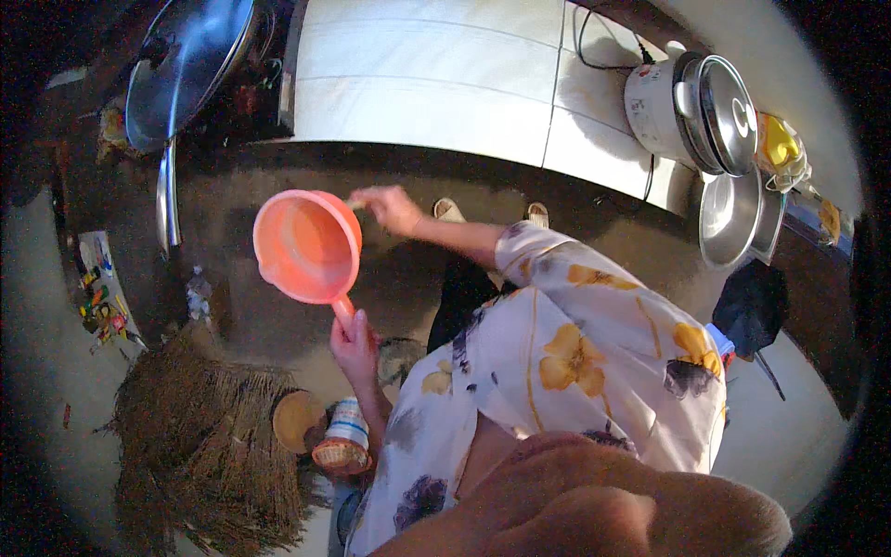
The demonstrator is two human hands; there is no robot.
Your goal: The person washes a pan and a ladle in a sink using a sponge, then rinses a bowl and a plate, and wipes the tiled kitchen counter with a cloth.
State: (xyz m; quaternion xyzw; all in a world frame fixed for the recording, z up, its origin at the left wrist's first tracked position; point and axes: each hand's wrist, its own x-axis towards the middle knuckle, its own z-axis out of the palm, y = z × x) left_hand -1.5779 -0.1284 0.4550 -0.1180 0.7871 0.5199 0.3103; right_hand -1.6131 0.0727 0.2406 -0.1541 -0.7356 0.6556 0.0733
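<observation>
A pink plastic dipper [306, 247] is tilted, so its inside shows, with a pale streaky patch within. My left hand [356, 344] is closed round its handle. Just right of the dipper's upper wall, my right hand [391, 210] has curled fingers, with a small pale thing [357, 204] at the fingertips; blur hides what it is. Whether that thing touches the dipper's outer wall I cannot tell.
A white-tiled counter [431, 76] runs across the front, bearing an electric cooker [654, 111] and a metal basin [729, 216]. A large lidded pan [188, 69] stands front left. Brushwood [209, 438] and a wicker-bottomed container [341, 452] lie nearer, at left.
</observation>
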